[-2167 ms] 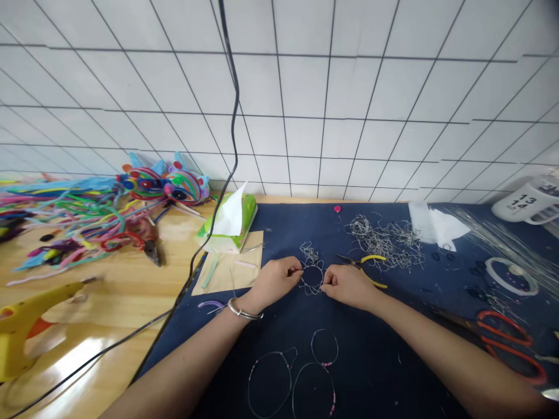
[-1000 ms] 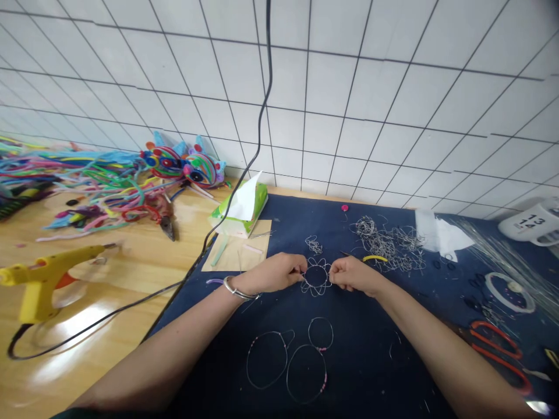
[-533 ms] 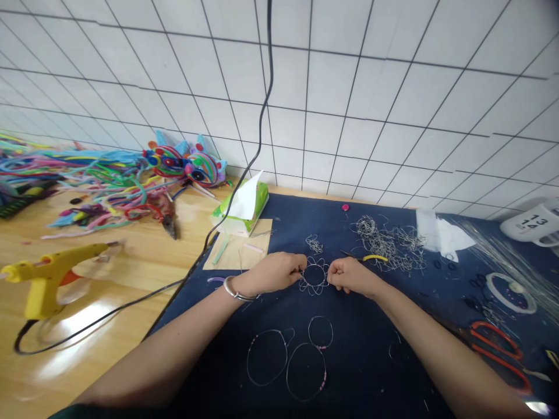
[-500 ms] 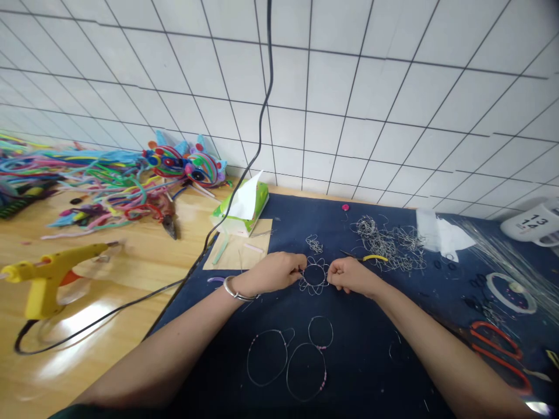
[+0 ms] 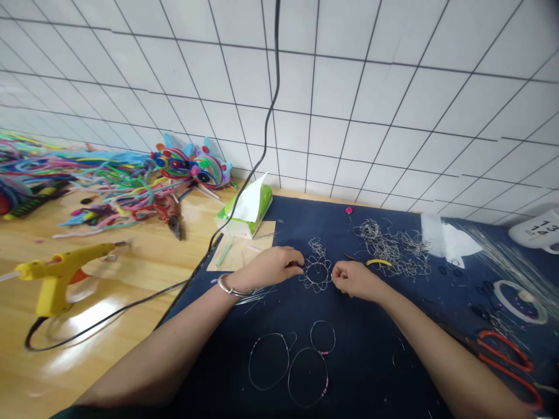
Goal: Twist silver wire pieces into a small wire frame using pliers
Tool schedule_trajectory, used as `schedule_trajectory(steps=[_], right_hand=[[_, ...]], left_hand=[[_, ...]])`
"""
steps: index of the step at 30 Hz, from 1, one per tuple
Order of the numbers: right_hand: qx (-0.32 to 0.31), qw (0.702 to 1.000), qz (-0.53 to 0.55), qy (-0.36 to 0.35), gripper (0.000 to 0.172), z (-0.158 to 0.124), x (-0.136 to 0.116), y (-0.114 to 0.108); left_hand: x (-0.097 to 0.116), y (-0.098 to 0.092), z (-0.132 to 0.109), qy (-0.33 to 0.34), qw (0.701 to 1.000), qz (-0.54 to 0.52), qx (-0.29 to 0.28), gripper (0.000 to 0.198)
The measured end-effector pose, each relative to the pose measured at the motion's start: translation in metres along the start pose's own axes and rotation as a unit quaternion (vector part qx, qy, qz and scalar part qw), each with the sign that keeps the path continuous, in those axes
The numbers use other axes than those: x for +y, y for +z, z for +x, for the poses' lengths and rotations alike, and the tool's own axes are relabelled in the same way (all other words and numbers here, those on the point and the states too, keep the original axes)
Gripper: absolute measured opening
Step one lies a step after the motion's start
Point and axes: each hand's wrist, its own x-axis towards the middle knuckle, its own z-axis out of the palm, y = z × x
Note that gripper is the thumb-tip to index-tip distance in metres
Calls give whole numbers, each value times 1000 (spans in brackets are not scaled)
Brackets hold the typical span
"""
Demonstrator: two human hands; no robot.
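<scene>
A flower-shaped ring of thin silver wire (image 5: 317, 284), with looped petals around a round middle, is between my hands over the dark blue mat. My right hand (image 5: 356, 280) pinches its right edge, fingers curled together. At the ring's left side, my left hand (image 5: 282, 265) has thumb and forefinger slightly apart, close to the petals. Any contact there is too small to make out. Just beyond the ring lies a small bunch of bent wire (image 5: 317, 247). Nearer me rest three wire hoops, including a large hoop (image 5: 307, 349) with pink beads.
Tangled wire (image 5: 393, 247) and yellow-handled pliers (image 5: 378, 262) lie beyond my right hand. Orange-handled scissors (image 5: 509, 358) are at right, below a mug (image 5: 537, 230). A tissue box (image 5: 247, 212) stands back left. A glue gun (image 5: 56, 273) and its black cable (image 5: 140, 291) occupy the left.
My left hand has drawn slightly left from the wire flower, its thumb and forefinger parting. My right hand keeps its pinch. The whole view has shifted slightly.
</scene>
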Motion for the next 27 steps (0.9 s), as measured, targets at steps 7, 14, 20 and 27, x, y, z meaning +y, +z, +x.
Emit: schedule_trajectory(steps=[7,14,20,27], right_hand=[[161,985,-42,-50,13,-3,-5,-7],[164,979,-101,-65,15,4,-5,10],[171,976,-131,-35,32,7,-2,16],[189,971,-142,-46,31,9,-1,22]], left_hand=[[0,1,3,-17,996,-1,83,17],[-2,23,6,-36,996,13,84,22],[-4,35,8,-57,994,29,88,25],[-1,35,9,-61,994,11,91,13]])
